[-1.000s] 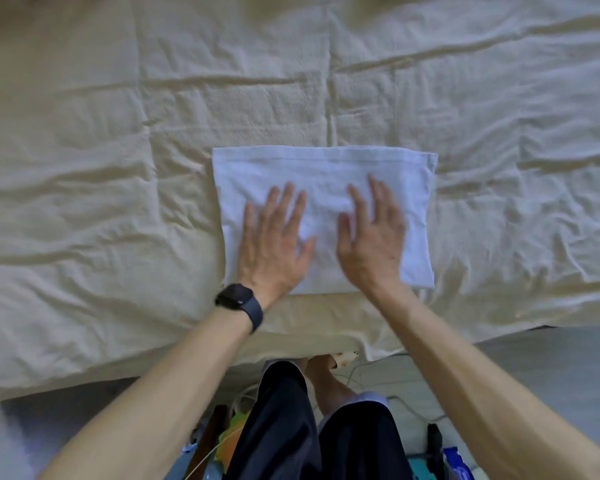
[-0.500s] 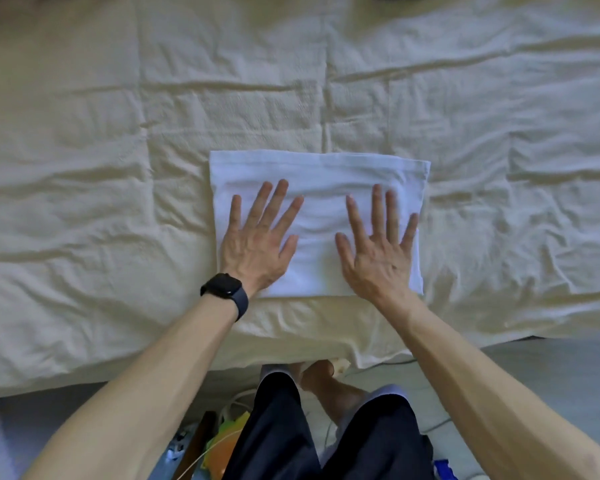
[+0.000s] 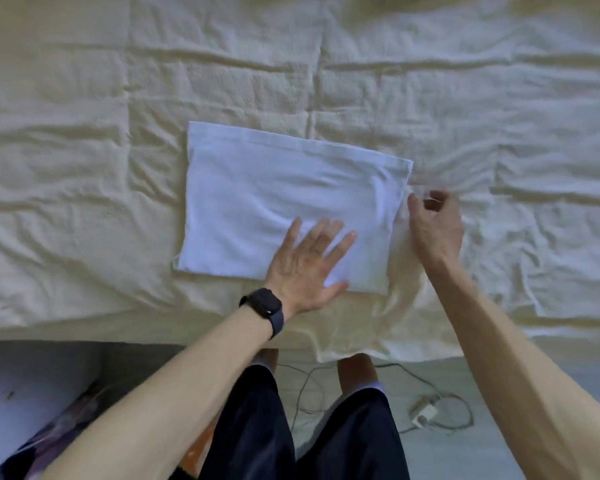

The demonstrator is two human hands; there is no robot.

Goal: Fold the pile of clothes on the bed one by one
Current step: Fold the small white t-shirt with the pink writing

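At 3 o'clock on the white cloth (image 3: 274, 188) the right grip (image 3: 435, 226) pinches its edge, so the flat, open left grip (image 3: 305, 265) should press firmly.

I see one white folded cloth (image 3: 284, 199) lying flat as a slightly skewed, lightly creased rectangle on the cream bed (image 3: 84, 168), close to its near edge.

Legible text, labels, brands, numbers, signs: none. Black wrist smartwatch (image 3: 262, 304): screen dark, no readable marking. White folded rectangular cloth (image 3: 274, 188): plain, no readable label.
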